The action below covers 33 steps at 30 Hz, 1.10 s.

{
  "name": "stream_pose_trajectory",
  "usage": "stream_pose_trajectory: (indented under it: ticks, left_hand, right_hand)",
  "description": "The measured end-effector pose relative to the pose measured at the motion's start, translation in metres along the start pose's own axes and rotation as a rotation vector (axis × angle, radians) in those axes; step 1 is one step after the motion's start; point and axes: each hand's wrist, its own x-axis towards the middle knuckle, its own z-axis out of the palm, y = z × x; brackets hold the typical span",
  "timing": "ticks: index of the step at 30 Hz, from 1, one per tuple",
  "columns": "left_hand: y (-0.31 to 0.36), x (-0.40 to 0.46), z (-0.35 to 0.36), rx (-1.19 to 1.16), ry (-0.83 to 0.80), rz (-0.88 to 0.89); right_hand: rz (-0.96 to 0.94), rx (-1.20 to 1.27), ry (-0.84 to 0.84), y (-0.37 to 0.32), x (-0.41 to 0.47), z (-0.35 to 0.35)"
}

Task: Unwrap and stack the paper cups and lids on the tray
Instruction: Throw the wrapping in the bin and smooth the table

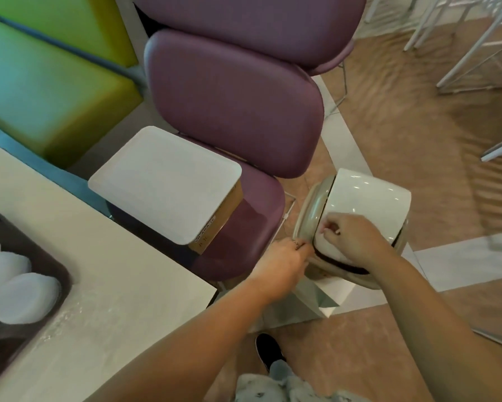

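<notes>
Bin (368,198) rim is pinched by left hand (287,258) | lid pressed by right hand (357,236), grip unclear | tray (26,245), lids (26,297) lie far left of bin.

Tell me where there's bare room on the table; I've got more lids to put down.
The table is bare between the tray and its right edge, toward the purple chair. The tray itself is crowded with white lids.

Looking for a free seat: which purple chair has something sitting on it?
The nearest purple chair, beside the table: a white-topped box rests on its seat. The two chairs behind it carry nothing visible.
</notes>
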Motion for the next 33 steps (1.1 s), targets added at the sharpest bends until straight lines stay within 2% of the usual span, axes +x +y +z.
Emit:
stream_pose_trajectory:
  ticks: [3, 10, 15, 19, 23, 27, 30, 33]
  left_hand:
    - [-0.006, -0.020, -0.022, -0.006, 0.124, -0.121]
    - [-0.026, -0.088, -0.082, 0.049, 0.435, -0.484]
    - [-0.045, -0.151, -0.106, 0.122, 0.552, -0.711]
    - [-0.060, -0.215, -0.118, 0.183, 0.617, -0.790]
    - [-0.071, -0.280, -0.121, 0.172, 0.649, -0.906]
    - [-0.078, -0.339, -0.110, 0.051, 0.642, -1.004]
    - [-0.080, -0.379, -0.095, 0.032, 0.589, -1.102]
    - [-0.084, -0.410, -0.078, 0.052, 0.450, -1.187]
  right_hand:
    - [-0.096, 0.079, 0.103, -0.035, -0.012, -0.002]
    - [-0.371, 0.172, 0.164, -0.123, -0.024, 0.029]
    - [-0.512, 0.179, 0.040, -0.190, -0.039, 0.066]
    - [-0.625, 0.139, -0.082, -0.237, -0.055, 0.105]
    - [-0.707, 0.071, -0.174, -0.271, -0.074, 0.148]
    - [-0.728, -0.008, -0.253, -0.292, -0.091, 0.191]
    - [-0.689, -0.094, -0.294, -0.302, -0.102, 0.218]
    - [-0.636, -0.146, -0.315, -0.305, -0.111, 0.236]
